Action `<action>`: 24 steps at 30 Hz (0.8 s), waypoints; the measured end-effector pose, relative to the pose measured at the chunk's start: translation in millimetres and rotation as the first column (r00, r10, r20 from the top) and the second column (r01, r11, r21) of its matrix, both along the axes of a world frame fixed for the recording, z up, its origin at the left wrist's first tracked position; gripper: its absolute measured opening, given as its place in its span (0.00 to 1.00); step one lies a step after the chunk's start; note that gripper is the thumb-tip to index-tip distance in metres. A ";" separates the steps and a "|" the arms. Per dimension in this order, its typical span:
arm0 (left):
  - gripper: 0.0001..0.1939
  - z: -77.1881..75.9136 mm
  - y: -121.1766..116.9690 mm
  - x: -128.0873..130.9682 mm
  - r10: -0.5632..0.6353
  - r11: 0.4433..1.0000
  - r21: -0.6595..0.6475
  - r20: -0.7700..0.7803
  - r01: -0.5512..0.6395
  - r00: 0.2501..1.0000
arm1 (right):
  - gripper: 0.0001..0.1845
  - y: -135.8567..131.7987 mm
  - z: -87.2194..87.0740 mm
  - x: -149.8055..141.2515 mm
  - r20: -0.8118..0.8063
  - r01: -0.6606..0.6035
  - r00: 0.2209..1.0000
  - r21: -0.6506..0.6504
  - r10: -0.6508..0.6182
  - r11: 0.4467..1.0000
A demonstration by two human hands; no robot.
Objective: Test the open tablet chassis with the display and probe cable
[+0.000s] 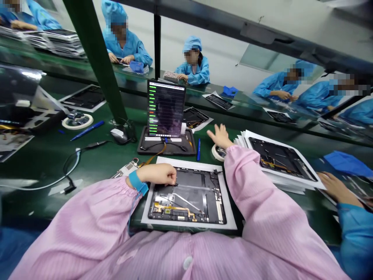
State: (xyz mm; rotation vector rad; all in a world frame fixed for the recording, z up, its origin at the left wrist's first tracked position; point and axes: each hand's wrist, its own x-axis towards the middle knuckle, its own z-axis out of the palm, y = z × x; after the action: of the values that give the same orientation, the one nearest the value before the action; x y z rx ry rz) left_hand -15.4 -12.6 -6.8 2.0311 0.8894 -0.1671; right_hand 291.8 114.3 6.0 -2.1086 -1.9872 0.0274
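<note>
An opened tablet body [186, 198] with its inner parts showing lies on a white sheet [145, 216] in front of me. My left hand [160, 174], with a blue wrist strap [137, 182], reaches over its upper left part. The thumb and fingertips pinch at the left end of a pale flat cable [195, 187], where a small dark piece shows. My right hand [220, 136] is stretched forward past the tablet, fingers spread and holding nothing. Under its wrist sits a white tape roll [217, 153], partly covered by the hand.
A lit screen [166, 109] stands on a black tray [142, 146] ahead. A blue pen [198, 149], a mouse [120, 134] and cables [70, 167] lie around. To the right, stacked sheets carry another tablet body [282, 155]. A co-worker's hand [339, 188] touches that stack's edge.
</note>
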 end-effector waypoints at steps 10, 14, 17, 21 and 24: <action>0.12 -1.9 5.7 -4.1 0.135 0.987 0.058 0.236 -0.153 0.962 | 0.28 -126.6 14.4 -71.1 -0.093 -0.561 0.816 0.112 0.570 0.820; 0.11 -9.2 9.4 -1.2 0.318 0.868 0.254 0.374 -0.426 0.871 | 0.34 -173.7 -23.0 -83.1 -0.268 -0.552 0.805 -0.014 0.529 0.834; 0.07 -16.0 13.1 0.5 0.380 0.759 0.422 0.332 -0.496 0.864 | 0.36 -175.9 -54.9 -78.8 -0.299 -0.451 0.850 0.012 0.434 0.892; 0.09 -24.9 17.7 -0.6 0.388 0.716 0.536 0.228 -0.448 0.893 | 0.32 -164.2 -72.7 -69.7 -0.251 -0.351 0.894 0.126 0.372 0.928; 0.11 -28.3 19.3 -1.6 0.390 0.724 0.541 0.191 -0.428 0.901 | 0.25 -159.4 -72.5 -63.0 -0.260 -0.314 0.898 0.185 0.355 0.931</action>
State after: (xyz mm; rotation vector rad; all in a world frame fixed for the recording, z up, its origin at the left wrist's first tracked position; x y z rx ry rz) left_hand -17.1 6.7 -35.1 2.2887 1.4570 0.4736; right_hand 228.8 -45.1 -66.5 -1.5522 -2.0753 0.2381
